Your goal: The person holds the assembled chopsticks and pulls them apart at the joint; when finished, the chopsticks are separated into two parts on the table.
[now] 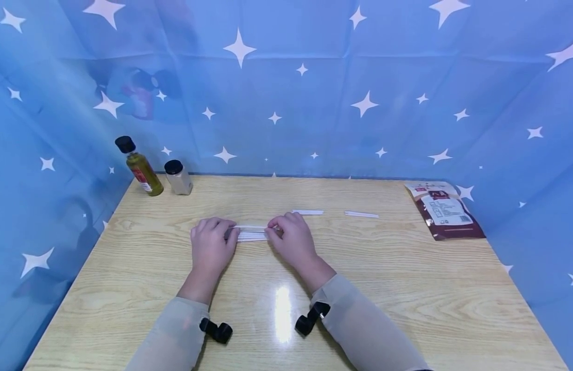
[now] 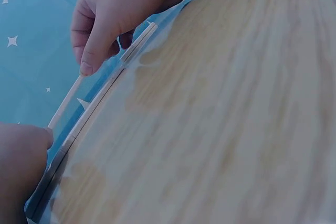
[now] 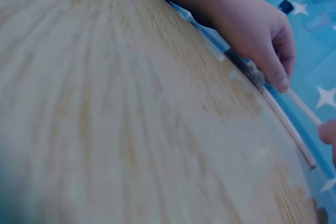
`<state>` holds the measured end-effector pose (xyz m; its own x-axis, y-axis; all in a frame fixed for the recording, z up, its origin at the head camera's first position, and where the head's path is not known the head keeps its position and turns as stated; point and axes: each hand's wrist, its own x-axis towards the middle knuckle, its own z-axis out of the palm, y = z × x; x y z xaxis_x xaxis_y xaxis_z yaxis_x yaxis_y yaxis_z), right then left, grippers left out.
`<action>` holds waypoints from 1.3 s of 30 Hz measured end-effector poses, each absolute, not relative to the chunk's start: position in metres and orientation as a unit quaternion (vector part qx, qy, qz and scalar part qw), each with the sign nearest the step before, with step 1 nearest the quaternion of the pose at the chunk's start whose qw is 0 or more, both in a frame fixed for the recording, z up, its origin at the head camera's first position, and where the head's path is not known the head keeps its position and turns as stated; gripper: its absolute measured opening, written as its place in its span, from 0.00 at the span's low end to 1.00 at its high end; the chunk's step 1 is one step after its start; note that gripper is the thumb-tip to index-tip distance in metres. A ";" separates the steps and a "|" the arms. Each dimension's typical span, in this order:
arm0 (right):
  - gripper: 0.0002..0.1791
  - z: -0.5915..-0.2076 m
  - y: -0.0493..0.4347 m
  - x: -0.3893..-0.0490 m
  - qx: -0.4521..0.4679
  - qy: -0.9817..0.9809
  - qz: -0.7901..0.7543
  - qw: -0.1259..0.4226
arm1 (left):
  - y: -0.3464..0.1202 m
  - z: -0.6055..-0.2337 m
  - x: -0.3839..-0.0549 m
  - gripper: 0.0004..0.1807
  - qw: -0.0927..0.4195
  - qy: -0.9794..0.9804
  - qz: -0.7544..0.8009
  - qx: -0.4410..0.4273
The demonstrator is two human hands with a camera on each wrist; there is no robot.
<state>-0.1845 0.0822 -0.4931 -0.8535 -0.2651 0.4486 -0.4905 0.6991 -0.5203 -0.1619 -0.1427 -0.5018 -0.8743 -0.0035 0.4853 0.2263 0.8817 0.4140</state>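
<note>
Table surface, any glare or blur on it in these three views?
Head view: a bright, elongated glare patch on the table; left wrist view: wood grain soft and hazy; right wrist view: also soft, lower-left corner dark.

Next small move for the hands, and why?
Probably lower the held white stick toward the loose white sticks on the table: left hand and right hand pinch it, the wrist views show it raised, and it's roughly parallel to them.
</note>
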 end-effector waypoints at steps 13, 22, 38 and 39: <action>0.09 -0.494 0.090 -0.184 0.211 -0.916 0.284 0.189 | -0.135 -0.500 -0.160 0.08 0.264 -0.932 -0.233 -0.088; 0.09 -0.494 0.099 -0.183 0.217 -0.914 0.274 0.206 | -0.128 -0.500 -0.160 0.07 0.273 -0.926 -0.240 -0.102; 0.07 -0.498 0.129 -0.186 0.281 -0.874 0.278 0.283 | -0.105 -0.497 -0.165 0.08 0.264 -0.924 -0.252 -0.117; 0.07 -0.498 0.131 -0.186 0.282 -0.873 0.280 0.284 | -0.104 -0.497 -0.165 0.08 0.264 -0.923 -0.252 -0.118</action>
<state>-0.1858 0.1306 -0.4978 -0.6805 -0.3332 0.6526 -0.6505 0.6848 -0.3286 -0.1649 -0.1037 -0.4970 -0.8329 0.0851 0.5468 0.3513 0.8448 0.4037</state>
